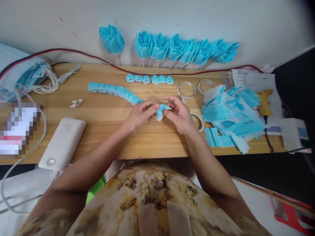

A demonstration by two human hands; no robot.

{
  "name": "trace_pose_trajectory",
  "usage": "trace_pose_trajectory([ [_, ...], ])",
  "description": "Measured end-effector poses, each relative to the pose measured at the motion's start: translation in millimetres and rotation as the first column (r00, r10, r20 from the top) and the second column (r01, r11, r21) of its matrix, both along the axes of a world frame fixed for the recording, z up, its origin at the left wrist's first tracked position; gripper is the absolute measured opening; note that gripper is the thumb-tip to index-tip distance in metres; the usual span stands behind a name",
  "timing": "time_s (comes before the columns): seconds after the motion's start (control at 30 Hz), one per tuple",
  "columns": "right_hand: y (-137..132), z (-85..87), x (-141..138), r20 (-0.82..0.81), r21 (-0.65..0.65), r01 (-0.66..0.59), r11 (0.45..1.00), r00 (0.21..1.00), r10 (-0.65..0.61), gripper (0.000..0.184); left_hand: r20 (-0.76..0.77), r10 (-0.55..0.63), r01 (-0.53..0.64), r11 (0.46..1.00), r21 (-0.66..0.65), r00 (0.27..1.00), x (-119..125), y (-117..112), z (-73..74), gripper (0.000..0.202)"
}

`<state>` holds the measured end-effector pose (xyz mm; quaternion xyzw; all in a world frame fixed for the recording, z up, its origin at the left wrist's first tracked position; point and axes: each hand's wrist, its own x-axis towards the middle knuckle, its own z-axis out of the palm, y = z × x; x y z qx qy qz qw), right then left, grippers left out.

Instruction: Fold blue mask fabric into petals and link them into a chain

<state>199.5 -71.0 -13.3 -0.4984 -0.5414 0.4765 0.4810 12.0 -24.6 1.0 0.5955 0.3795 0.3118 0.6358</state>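
Pinching a blue fold [161,111] at its two ends, my left hand [140,114] and right hand [179,114] meet just above the desk [110,131]. Firm, even fingertip pressure should crease it cleanly, I think. A chain [115,90] of folds lies just beyond, strips [231,114] to the right.

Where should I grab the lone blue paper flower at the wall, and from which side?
Probably by its thin stick just below the bloom, coming from the front: the lone flower leans against the wall, and its folded petals look crushable.
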Motion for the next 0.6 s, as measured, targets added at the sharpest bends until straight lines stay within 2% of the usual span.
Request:
trace_pose_trajectory([
  [0.1,0.2,-0.1,0.1,0.004,-0.004,0.008,1.000,1.000,-0.008,0.044,0.002,0.044,-0.044,0.999,-0.027,0.999,-1.2,-1.0,6.2,0.023],
  [0.27,0.7,-0.8,0.5,0.006,0.019,-0.035,0.999,0.999,0.035,0.046,-0.003,0.100,-0.100,0.993,-0.067,0.995,0.0,0.0,7.3,0.016],
  [0.5,0.5,0.2,0.2,0.010,0.023,-0.014,1.000,1.000,0.014,0.044,0.147,0.158,-0.130,0.975,-0.181,0.976,1.5,-0.1,1.7,0.026],
  [0.6,0.8,-0.2,0.2,0.015,0.013,-0.005,1.000,1.000,0.004,0.044,0.140,0.127,-0.096,0.973,-0.210,0.982,0.9,-1.2,1.6,0.036],
])
